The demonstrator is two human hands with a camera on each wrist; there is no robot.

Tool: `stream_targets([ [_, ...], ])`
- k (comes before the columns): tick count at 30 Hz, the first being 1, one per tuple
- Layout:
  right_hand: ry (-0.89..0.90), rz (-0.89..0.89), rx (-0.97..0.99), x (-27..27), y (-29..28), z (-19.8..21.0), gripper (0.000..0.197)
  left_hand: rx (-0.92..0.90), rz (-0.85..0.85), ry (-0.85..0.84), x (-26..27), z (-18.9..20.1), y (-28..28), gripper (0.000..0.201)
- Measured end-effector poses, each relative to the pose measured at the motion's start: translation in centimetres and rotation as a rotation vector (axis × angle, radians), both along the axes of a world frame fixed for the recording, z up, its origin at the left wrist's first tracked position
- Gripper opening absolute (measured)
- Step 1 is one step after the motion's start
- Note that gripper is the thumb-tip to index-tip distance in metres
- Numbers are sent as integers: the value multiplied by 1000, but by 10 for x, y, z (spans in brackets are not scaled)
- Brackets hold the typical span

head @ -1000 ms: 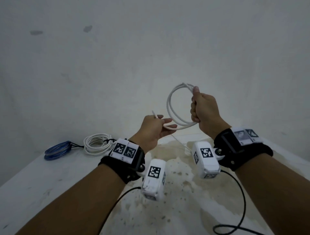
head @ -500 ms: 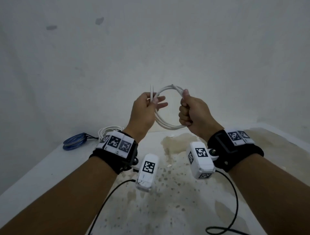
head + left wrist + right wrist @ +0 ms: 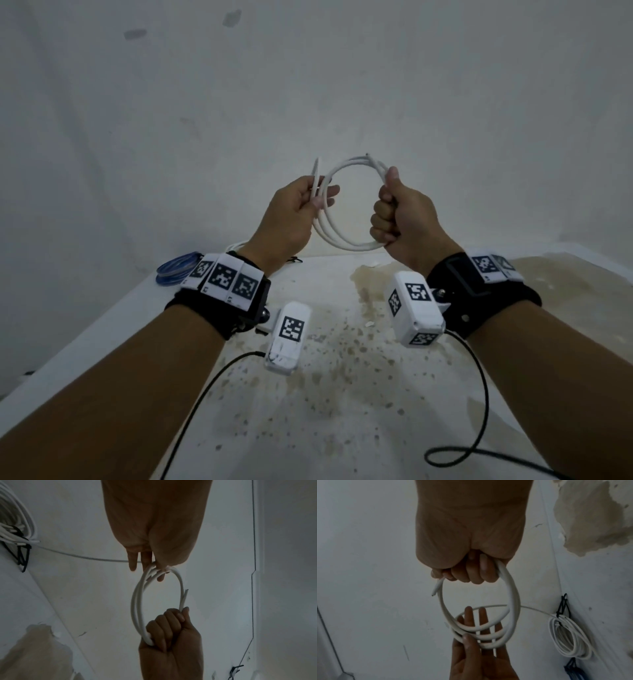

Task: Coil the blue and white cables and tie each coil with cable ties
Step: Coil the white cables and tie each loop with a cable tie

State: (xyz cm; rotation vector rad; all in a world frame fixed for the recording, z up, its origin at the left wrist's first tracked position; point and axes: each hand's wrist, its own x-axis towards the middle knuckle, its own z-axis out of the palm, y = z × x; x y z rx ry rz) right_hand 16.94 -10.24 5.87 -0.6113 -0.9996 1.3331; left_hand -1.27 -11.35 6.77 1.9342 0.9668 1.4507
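dim room, plain white wall (image 3: 342, 85) behind a white table (image 3: 85, 359) blotched with brown stains

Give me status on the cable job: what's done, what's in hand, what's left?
Done: a blue coil and a white coil lie on the table, the white one bound with a black tie.

In hand: the right hand grips a third coil, white; the left hand pinches its far side, with a thin white strand across it.

Left: this coil shows no tie yet.

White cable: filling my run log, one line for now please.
right hand grips white cable coil | left hand pinches opposite side | untied
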Motion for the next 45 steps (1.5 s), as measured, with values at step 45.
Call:
stream_targets([
  [45,-420,31,124,-26,-6,-13,49,219,95,352,-1,18,3,22],
])
